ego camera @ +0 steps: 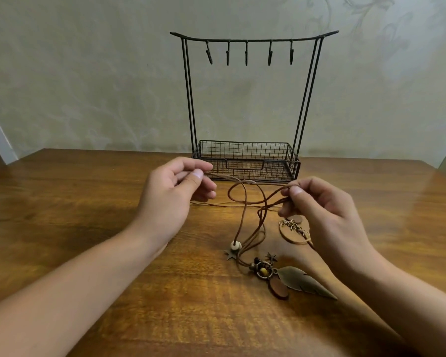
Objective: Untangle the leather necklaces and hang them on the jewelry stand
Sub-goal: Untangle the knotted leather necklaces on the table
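Left hand [174,193] curled, thumb and forefinger pinching the cords [245,199]. Right hand [317,206] curled likewise, pinching their other end. Cords looped and crossed between both hands, pendants [283,276] resting on the counter [88,228] before the bare stand [247,99].

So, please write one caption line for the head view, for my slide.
Left hand and right hand pinch tangled leather necklaces before an empty-hooked jewelry stand.

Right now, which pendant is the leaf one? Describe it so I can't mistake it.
Start at the black wire jewelry stand and come straight toward the camera along the wooden table, past the cords. The leaf pendant lies nearest the camera, below the right hand: long, flat, dull bronze, veined, unlike the small round beads beside it.
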